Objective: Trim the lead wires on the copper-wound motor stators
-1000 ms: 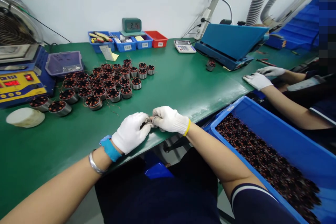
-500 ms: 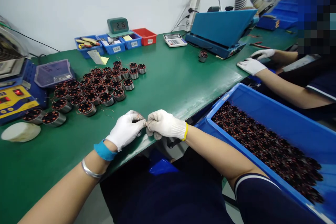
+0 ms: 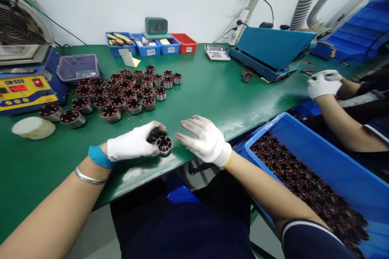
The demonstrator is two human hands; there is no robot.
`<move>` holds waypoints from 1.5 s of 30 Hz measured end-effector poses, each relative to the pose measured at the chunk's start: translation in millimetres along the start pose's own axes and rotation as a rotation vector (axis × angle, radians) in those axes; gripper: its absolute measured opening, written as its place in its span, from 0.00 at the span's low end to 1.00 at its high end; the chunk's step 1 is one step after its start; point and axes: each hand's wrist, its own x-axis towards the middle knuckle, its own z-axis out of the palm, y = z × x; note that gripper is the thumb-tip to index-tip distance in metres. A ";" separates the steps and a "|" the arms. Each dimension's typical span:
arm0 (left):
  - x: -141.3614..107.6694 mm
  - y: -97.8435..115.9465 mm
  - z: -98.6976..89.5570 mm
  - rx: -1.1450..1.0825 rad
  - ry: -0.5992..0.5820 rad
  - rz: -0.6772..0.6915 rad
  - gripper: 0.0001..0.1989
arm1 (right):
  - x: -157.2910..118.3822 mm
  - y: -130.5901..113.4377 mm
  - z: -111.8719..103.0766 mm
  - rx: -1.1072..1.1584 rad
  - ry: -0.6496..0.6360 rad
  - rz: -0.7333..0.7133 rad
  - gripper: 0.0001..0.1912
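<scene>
A small motor stator [image 3: 164, 145], a silvery ring with copper windings and a dark core, sits upright near the bench's front edge. My left hand [image 3: 138, 141], in a white glove with darkened fingertips, is curled at its left side; the thumb touches the ring and the fingers bend behind it. To the right, clear of the stator, my gloved right hand [image 3: 205, 139] is open with fingers spread and nothing in it. A thin wire hangs at the stator's front. Several similar stators [image 3: 117, 101] stand grouped on the green bench beyond my left hand.
A blue bin [image 3: 273, 166] full of wound parts is at my right. A soldering station [image 3: 27, 89] and a round white block [image 3: 33, 128] are at the left. Small bins [image 3: 150, 49], a calculator [image 3: 217, 52] and a blue machine [image 3: 270, 50] line the back. A co-worker's gloved hands [image 3: 325, 83] are at right.
My hands were pinched together over the wire; now the right hand has let go, opened and drawn away rightward. The stator shows beside my left hand. The view has shifted.
</scene>
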 end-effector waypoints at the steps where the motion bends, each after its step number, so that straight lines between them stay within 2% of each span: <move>1: -0.2 0.9 1.1 0.041 0.014 0.011 0.25 | 6.0 5.0 2.3 -0.028 -0.017 -0.059 0.18; 4: -0.6 3.1 3.2 0.112 0.019 0.030 0.24 | 20.8 15.1 10.2 -0.076 -0.064 -0.186 0.14; 7: -0.2 4.6 3.6 0.146 0.011 0.004 0.24 | 24.9 16.9 17.0 -0.067 -0.131 -0.241 0.13; 10: 1.1 4.8 3.7 0.109 -0.018 -0.008 0.21 | 23.6 15.1 18.2 -0.066 -0.202 -0.232 0.13; 16: 2.2 2.0 3.6 0.024 -0.054 0.010 0.19 | 28.5 11.9 7.4 0.022 -0.453 -0.146 0.15; 19: 1.7 1.8 4.4 0.009 -0.051 -0.002 0.19 | 32.3 5.3 3.6 0.150 -0.511 0.039 0.15; 24: 2.6 1.7 6.2 -0.061 -0.076 -0.003 0.19 | 36.9 -9.8 1.4 0.509 -0.533 0.599 0.09; 27: 4.0 0.6 5.0 -0.135 -0.071 0.016 0.21 | 36.8 -14.6 -0.1 0.856 -0.497 0.906 0.08; 29: 4.0 -0.1 4.0 -0.211 -0.022 -0.001 0.25 | 35.5 -16.6 -3.0 1.089 -0.404 1.017 0.08; 31: 2.7 0.0 4.6 -0.349 -0.063 -0.044 0.29 | 34.3 -18.6 -8.2 1.225 -0.291 1.029 0.08; 32: 1.6 0.8 6.0 -0.429 -0.133 -0.068 0.29 | 34.1 -19.8 -11.5 1.247 -0.248 1.010 0.09; 34: -1.2 4.2 11.2 -0.544 -0.305 -0.110 0.29 | 34.3 -22.1 -18.2 1.241 -0.205 0.978 0.10; 36: -4.2 9.9 18.8 -0.560 -0.347 -0.131 0.27 | 34.8 -23.5 -23.8 1.240 -0.194 1.002 0.10; 39: -8.2 19.8 29.9 -0.517 -0.194 -0.114 0.27 | 33.3 -24.1 -28.1 1.296 -0.181 1.095 0.10; 42: -11.7 26.5 35.7 -0.546 -0.019 -0.020 0.33 | 28.7 -25.3 -29.2 1.381 -0.129 1.167 0.11; 45: -17.2 29.1 36.8 -0.504 0.084 0.091 0.32 | 23.9 -29.2 -29.8 1.483 -0.078 1.210 0.11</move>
